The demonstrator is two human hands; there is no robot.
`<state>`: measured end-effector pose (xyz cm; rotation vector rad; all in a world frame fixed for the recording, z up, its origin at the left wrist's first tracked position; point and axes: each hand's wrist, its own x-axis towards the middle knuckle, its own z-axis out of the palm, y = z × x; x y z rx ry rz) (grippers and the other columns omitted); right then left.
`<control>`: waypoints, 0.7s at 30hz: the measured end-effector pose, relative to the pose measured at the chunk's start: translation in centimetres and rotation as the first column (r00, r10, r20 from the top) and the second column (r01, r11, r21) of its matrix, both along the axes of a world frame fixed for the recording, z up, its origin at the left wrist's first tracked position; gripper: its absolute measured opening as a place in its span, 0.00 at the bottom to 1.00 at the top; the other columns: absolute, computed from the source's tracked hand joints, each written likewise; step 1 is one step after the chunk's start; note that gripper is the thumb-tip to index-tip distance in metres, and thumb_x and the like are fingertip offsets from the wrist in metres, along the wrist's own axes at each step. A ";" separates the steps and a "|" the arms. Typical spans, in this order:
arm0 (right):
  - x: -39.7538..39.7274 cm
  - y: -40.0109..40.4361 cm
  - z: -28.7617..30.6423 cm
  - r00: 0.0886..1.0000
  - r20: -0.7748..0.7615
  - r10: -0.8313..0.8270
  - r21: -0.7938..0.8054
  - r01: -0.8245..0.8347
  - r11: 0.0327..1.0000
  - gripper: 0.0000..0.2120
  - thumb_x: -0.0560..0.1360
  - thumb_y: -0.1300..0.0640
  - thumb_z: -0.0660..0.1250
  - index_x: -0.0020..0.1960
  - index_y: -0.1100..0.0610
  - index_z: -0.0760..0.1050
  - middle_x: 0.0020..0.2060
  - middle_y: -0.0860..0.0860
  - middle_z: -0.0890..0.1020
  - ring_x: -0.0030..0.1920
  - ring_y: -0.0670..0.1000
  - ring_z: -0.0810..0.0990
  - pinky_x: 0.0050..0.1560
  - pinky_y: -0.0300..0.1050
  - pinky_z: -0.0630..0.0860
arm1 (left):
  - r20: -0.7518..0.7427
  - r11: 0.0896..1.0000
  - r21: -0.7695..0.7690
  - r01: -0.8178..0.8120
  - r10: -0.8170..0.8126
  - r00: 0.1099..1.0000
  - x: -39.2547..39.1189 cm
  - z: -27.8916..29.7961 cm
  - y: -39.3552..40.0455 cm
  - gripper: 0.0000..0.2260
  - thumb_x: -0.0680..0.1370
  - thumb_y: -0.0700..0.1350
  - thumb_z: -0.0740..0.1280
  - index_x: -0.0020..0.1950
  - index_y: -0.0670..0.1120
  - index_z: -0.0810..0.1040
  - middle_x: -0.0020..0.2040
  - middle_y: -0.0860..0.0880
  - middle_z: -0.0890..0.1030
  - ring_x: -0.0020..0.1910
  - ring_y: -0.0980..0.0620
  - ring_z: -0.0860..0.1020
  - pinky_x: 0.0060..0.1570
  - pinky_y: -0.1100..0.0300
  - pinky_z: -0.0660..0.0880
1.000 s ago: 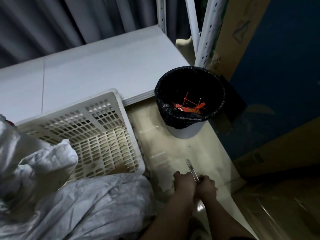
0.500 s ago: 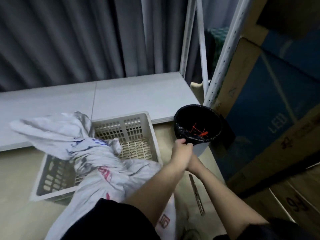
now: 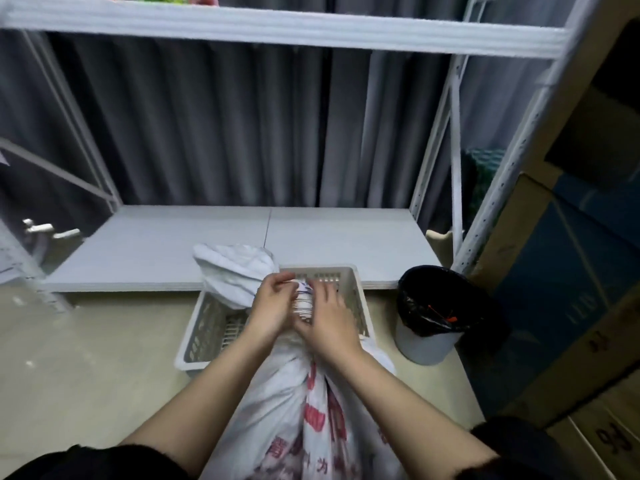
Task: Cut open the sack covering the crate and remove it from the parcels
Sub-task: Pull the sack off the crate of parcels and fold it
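A white woven sack (image 3: 294, 403) with red print rises from the bottom of the view towards a beige slotted plastic crate (image 3: 349, 282) on the floor. Its bunched neck (image 3: 304, 303) stands over the crate, and the loose top flops out to the left (image 3: 235, 268). My left hand (image 3: 272, 306) grips the neck from the left. My right hand (image 3: 327, 320) grips it from the right, just below. Both hands close around the gathered fabric. No parcels or cutter show.
A black-lined bin (image 3: 431, 313) holding red ties stands right of the crate. A low grey shelf board (image 3: 242, 244) runs behind it, under a white metal rack (image 3: 450, 140). Large cardboard boxes (image 3: 568, 271) wall off the right side. Beige floor (image 3: 86, 358) lies left.
My hands left the bin's rim and came back to the sack, both closing on its neck. The view tilted up. The cutter seen on the floor earlier is out of sight.
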<state>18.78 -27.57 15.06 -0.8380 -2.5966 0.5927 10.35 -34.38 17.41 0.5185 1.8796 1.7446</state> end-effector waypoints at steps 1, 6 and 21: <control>-0.6 -0.7 -0.1 0.996 0.087 -0.001 0.083 -0.006 0.997 0.33 0.73 0.46 0.64 0.74 0.54 0.59 0.68 0.55 0.67 0.67 0.58 0.68 0.60 0.54 0.71 | 0.005 0.999 -0.021 -0.025 0.025 1.000 -0.6 -0.6 -0.8 0.07 0.80 0.39 0.61 0.57 0.47 0.74 0.52 0.45 0.79 0.50 0.49 0.77 0.50 0.57 0.74; -2.0 -0.2 -1.0 0.969 0.235 -0.079 0.210 0.028 0.977 0.24 0.78 0.57 0.58 0.73 0.52 0.61 0.69 0.57 0.67 0.62 0.60 0.73 0.56 0.52 0.71 | -0.003 0.986 -0.167 -0.014 0.014 1.000 -1.5 -1.0 -3.8 0.10 0.79 0.37 0.60 0.41 0.49 0.73 0.40 0.47 0.75 0.40 0.50 0.73 0.35 0.61 0.66; -0.9 1.2 3.2 0.949 -0.054 -0.311 -0.997 -0.034 0.070 0.19 0.79 0.58 0.61 0.30 0.62 0.76 0.19 0.53 0.76 0.17 0.49 0.75 0.20 0.35 0.72 | 0.056 0.882 -0.278 0.381 -0.381 0.923 -1.7 -0.7 -4.8 0.33 0.78 0.63 0.58 0.78 0.49 0.56 0.75 0.51 0.61 0.75 0.50 0.59 0.71 0.53 0.56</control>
